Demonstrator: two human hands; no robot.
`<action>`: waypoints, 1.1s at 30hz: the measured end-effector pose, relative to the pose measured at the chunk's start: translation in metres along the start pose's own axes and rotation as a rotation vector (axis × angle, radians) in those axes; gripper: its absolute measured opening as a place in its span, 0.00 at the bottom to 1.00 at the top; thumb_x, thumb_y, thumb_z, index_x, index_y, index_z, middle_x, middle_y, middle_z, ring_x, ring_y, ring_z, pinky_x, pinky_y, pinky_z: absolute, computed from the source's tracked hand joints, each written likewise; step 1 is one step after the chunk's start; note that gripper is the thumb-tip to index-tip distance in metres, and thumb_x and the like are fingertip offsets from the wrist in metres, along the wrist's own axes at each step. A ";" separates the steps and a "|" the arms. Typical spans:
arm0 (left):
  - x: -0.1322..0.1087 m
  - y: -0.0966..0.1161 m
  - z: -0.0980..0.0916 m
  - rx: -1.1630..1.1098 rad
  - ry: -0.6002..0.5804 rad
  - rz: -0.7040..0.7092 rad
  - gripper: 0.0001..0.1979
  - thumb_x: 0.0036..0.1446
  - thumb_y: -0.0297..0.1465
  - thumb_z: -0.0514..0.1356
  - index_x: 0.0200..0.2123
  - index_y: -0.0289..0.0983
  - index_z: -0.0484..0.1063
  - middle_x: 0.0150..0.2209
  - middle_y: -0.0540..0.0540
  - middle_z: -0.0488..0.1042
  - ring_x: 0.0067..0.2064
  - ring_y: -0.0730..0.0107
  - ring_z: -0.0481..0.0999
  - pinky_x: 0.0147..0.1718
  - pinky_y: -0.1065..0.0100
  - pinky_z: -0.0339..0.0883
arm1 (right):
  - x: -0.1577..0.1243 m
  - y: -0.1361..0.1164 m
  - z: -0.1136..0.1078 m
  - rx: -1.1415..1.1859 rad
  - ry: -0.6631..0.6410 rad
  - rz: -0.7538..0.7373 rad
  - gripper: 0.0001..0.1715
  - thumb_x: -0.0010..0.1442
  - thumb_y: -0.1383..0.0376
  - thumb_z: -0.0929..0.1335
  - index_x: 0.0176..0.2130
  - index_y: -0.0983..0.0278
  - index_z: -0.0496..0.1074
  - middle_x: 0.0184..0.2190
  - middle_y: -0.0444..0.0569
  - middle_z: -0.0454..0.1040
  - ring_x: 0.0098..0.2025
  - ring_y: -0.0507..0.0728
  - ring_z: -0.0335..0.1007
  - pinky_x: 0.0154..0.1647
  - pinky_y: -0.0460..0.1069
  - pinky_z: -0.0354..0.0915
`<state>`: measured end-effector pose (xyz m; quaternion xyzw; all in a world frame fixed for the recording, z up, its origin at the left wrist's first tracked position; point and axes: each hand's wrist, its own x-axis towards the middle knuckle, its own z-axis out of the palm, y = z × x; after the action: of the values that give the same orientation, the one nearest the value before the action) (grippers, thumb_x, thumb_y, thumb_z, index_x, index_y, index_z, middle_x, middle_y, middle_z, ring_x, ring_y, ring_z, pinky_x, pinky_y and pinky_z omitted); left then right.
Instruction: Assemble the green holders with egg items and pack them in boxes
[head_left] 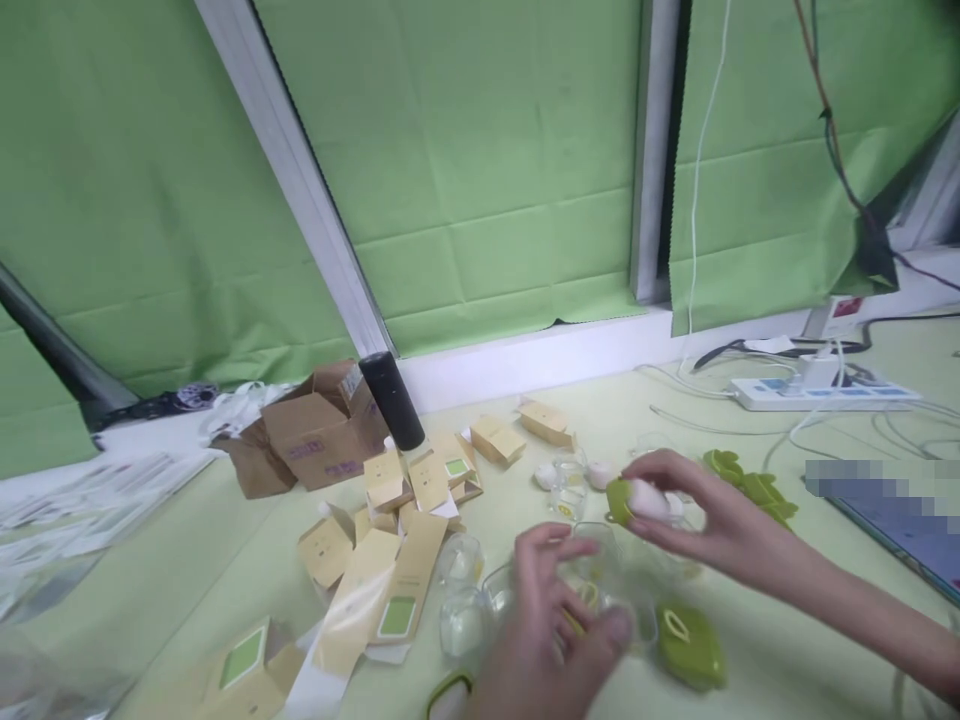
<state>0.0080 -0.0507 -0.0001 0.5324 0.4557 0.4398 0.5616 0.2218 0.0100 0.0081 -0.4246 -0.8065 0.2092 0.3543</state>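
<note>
My left hand (551, 620) is curled around a clear glass jar (600, 570) low in the middle of the view. My right hand (694, 510) reaches in from the right and pinches a small white piece with a green lid part (634, 498) just above the jar. Several more clear jars (461, 590) stand to the left of my left hand. A green lid (690, 645) lies on the table beside my left hand's thumb.
Several small tan cartons (394, 490) lie scattered at centre left, with a brown cardboard box (311, 435) and a black cylinder (391, 400) behind them. Green lids (750, 483) lie at right. A power strip (817, 392) with cables sits at the back right.
</note>
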 end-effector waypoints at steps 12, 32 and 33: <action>0.014 -0.017 -0.031 0.068 0.415 0.248 0.12 0.54 0.41 0.60 0.35 0.39 0.65 0.37 0.45 0.74 0.26 0.73 0.67 0.28 0.69 0.61 | 0.061 0.051 0.022 -0.275 -0.242 0.120 0.10 0.60 0.61 0.65 0.41 0.63 0.71 0.42 0.51 0.74 0.41 0.58 0.71 0.42 0.52 0.66; 0.091 0.033 0.087 1.017 -0.360 0.377 0.15 0.54 0.38 0.57 0.41 0.38 0.76 0.45 0.40 0.72 0.53 0.50 0.59 0.53 0.56 0.54 | -0.068 0.058 -0.076 0.099 0.558 0.241 0.26 0.50 0.53 0.71 0.48 0.56 0.68 0.48 0.51 0.74 0.46 0.64 0.74 0.45 0.55 0.73; 0.102 0.026 0.106 1.036 -0.382 0.392 0.18 0.51 0.38 0.61 0.43 0.36 0.76 0.48 0.38 0.71 0.55 0.49 0.58 0.55 0.54 0.52 | -0.085 0.061 -0.072 0.117 0.584 0.261 0.26 0.49 0.53 0.72 0.47 0.57 0.69 0.46 0.51 0.75 0.44 0.64 0.75 0.43 0.53 0.74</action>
<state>0.1320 0.0294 0.0231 0.8818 0.3950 0.1515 0.2084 0.3416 -0.0244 -0.0172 -0.5455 -0.5963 0.1682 0.5645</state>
